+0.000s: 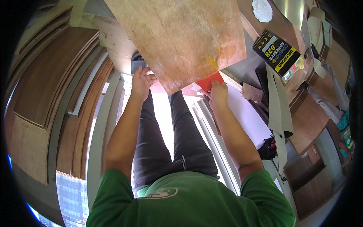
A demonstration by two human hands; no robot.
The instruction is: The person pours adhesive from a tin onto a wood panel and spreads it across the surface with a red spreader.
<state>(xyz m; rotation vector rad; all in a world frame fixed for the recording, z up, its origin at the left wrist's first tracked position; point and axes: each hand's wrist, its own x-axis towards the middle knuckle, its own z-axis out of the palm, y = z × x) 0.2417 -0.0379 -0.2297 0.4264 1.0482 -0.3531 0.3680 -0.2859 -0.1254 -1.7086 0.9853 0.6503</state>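
Note:
My right hand (216, 90) pinches a flat red scraper (207, 80) at the lower right edge of a large plywood board (181, 38). Orange-yellow glue (211, 62) is smeared on the board's face. My left hand (143, 83) is open beside the board's lower left edge, fingers slightly curled, with fingertips at or near that edge; whether they touch it is unclear. To the right of the board lies a black and yellow adhesive can (274, 49), with a crumpled white wad (262, 9) above it.
Stacked wooden panels (53, 83) fill the left side. A white sheet (245, 117) and a small wood block (251, 92) are at my right, with leaning strips (278, 113) beyond. Cluttered boards and cloths (329, 106) fill the far right. My legs (159, 132) show below the board.

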